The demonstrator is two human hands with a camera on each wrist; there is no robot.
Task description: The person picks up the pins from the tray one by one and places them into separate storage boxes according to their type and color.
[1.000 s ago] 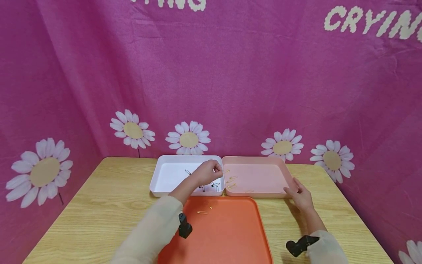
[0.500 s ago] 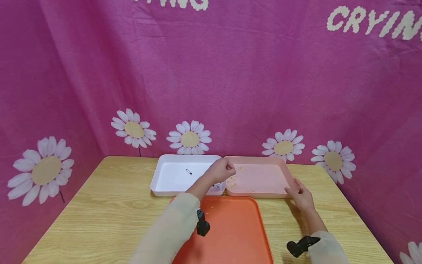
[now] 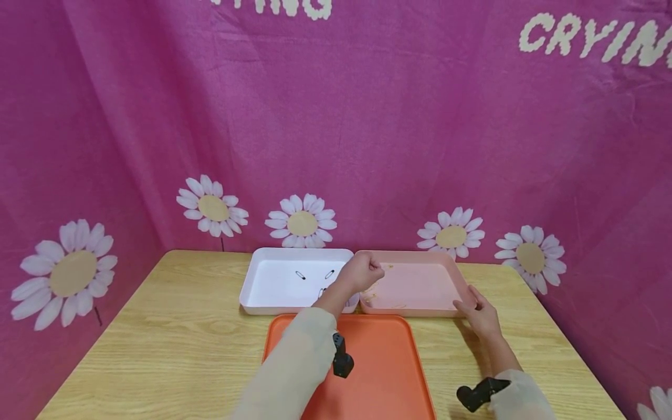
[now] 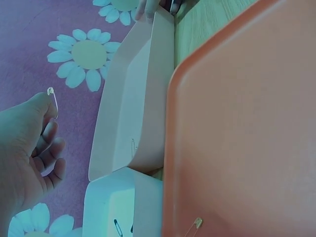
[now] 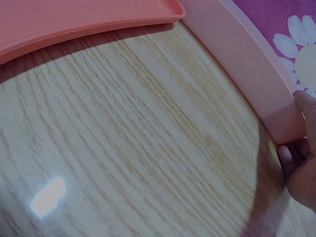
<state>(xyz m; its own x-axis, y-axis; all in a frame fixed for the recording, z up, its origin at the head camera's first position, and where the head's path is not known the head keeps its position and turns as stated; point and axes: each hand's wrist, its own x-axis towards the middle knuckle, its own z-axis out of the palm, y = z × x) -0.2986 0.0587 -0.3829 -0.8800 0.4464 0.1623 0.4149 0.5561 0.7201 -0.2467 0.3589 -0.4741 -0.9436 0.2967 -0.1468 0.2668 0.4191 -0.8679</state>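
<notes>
My left hand (image 3: 361, 272) is over the left side of the pink tray (image 3: 420, 283). Between thumb and finger it pinches a gold safety pin (image 4: 54, 102), which shows in the left wrist view. With the right hand (image 3: 483, 315) I grip the pink tray's near right corner, thumb at the rim. Several gold safety pins lie at that tray's left side, partly behind my left hand. In the white tray (image 3: 270, 283) are several black safety pins (image 3: 300, 275), some hidden by my forearm.
An orange tray (image 3: 378, 361) lies in front of the two others, partly under my left arm. A gold safety pin (image 4: 198, 222) is on it in the left wrist view. Behind the wooden table (image 3: 173, 326) hangs a pink flowered cloth (image 3: 367, 116).
My left hand has moved right, from above the white tray to above the pink tray. More of the black safety pins now show. The right hand stays at the pink tray's corner.
</notes>
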